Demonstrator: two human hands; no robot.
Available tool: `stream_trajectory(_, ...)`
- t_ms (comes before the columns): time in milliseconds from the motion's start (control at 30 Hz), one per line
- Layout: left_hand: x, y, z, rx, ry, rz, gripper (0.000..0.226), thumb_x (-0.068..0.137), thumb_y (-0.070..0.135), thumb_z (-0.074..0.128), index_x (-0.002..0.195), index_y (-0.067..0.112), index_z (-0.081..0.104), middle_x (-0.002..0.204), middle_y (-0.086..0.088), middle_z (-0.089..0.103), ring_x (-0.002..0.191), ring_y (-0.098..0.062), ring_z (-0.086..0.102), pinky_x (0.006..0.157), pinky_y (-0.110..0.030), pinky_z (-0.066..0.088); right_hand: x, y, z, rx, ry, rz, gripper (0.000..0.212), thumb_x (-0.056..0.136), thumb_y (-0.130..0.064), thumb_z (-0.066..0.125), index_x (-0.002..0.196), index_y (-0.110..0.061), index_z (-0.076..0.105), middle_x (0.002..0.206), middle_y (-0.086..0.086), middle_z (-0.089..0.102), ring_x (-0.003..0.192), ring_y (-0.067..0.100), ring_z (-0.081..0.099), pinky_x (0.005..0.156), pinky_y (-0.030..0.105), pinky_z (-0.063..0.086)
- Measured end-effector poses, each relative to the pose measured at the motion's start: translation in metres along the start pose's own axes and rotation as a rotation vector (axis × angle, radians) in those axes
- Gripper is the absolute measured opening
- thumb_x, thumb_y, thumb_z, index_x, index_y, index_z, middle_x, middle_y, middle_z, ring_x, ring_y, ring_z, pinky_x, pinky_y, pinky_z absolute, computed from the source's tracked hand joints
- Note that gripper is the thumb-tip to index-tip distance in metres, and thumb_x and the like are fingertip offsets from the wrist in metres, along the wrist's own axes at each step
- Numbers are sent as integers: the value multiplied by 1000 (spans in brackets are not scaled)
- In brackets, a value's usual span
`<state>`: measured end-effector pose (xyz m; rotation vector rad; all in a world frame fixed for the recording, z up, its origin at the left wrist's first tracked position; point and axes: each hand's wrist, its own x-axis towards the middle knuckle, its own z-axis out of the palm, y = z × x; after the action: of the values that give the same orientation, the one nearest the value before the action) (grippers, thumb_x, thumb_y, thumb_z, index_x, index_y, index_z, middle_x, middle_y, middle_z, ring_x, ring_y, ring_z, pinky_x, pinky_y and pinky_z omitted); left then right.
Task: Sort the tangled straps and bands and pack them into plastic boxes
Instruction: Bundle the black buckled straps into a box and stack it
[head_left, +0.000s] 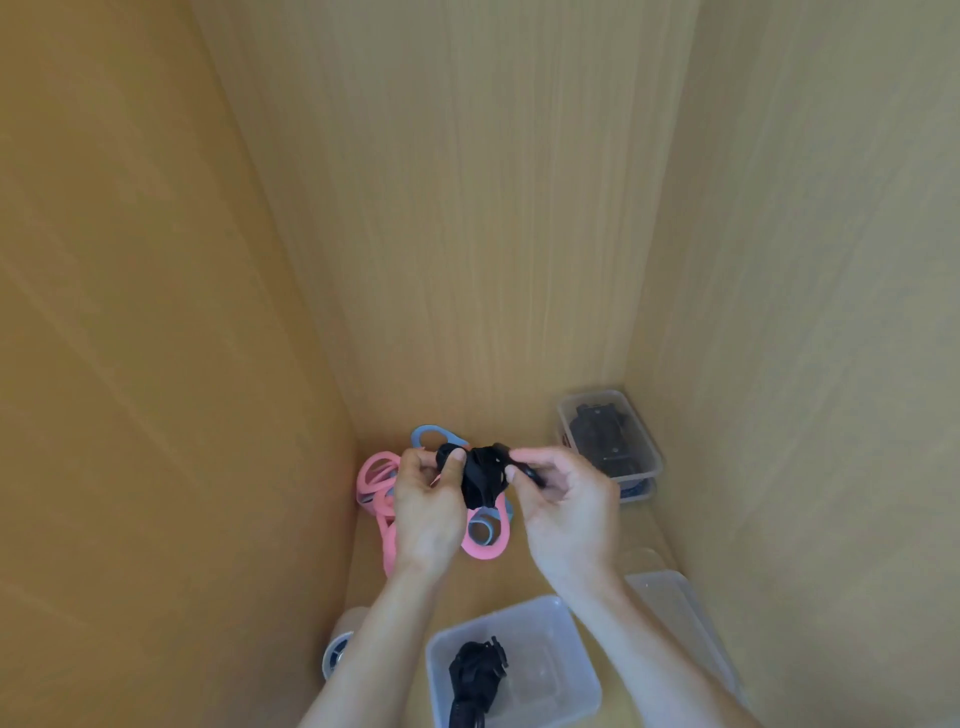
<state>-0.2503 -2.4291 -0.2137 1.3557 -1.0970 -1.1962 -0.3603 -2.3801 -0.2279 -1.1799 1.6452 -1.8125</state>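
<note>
We held the black strap (480, 480) above the pink and blue bands (378, 486), fingers of our left hand (428, 512) and right hand (569, 514) clenched on its ends. It looked light and floppy, best gripped by those stiffer ends.

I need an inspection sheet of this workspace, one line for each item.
Surface: light wooden board.
Job's things: black strap held up; pink and blue bands heaped behind it; open box holds another strap; stacked boxes far right, filled.
Clutter: clear lid, probably; round roll at left, unclear.
Fingers: left hand and right hand both pinch the black strap.
Cables: nothing seen.
Surroundings: wooden walls on three sides.
</note>
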Motion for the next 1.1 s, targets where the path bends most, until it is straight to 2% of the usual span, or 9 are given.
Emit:
stream_trajectory(100,-1,-2,1,10,48,49,15,99,14,60,89,7,51,91,-20,67,86,-42,66,82,-56,55,-12,5,9,7,43,-73,36,84,-6,78,91,-41,74,88,-16,75,77,11,74,71,23,58)
stream_trajectory(233,-5,-2,2,112,81,126,15,98,12,62,89,6,51,77,0,61,68,-9,60,61,-18,47,-12,6,10,-65,77,-211,28,83,-3,79,94,-29,77,88,-21,74,78,7,72,71,26,57)
stream_trajectory(367,1,0,3,-16,34,-57,19,98,15,63,92,-2,55,92,-23,66,89,-41,64,86,-51,55,-7,4,5,-192,57,-431,22,81,4,76,95,-13,78,99,-20,73,88,4,72,75,18,55)
stream_trajectory(500,7,-3,-2,-306,-125,-340,24,99,13,60,104,-10,66,104,-22,73,97,-38,69,93,-55,55,-8,3,3,-242,-33,-578,10,89,-5,71,95,-8,78,100,-4,75,108,15,67,94,19,49)
stream_trajectory(733,6,-11,-5,-345,-215,-341,32,98,17,63,113,-11,66,104,-20,73,90,-26,70,68,-34,58,-14,8,-3,158,-83,-61,22,95,1,65,104,-17,73,103,-9,74,105,15,69,94,27,53)
stream_trajectory(800,3,-12,-5,-379,-237,-326,39,97,17,64,118,-15,60,106,-25,71,94,-30,68,74,-37,59,-13,8,-3,198,-102,64,23,94,-5,68,112,-20,70,113,-9,72,114,11,65,99,28,49)
stream_trajectory(900,1,-9,-5,-386,-248,-304,40,97,16,64,117,-18,57,94,-20,70,77,-21,68,61,-30,56,-9,7,-7,320,-214,267,35,94,-19,68,128,-16,63,123,0,71,115,9,66,94,23,51)
stream_trajectory(967,4,-9,-7,-383,-252,-304,39,97,16,64,117,-17,59,92,-18,71,72,-19,69,58,-28,56,-6,10,-12,330,-318,275,46,90,-25,66,134,-12,60,121,-3,73,116,8,66,89,16,51)
stream_trajectory(1100,13,-11,-13,-389,-299,-351,30,97,18,64,112,-7,69,108,-23,72,93,-28,71,68,-36,60,-2,15,-22,237,-451,223,57,85,-26,69,139,-20,55,127,-17,69,123,0,60,99,17,49)
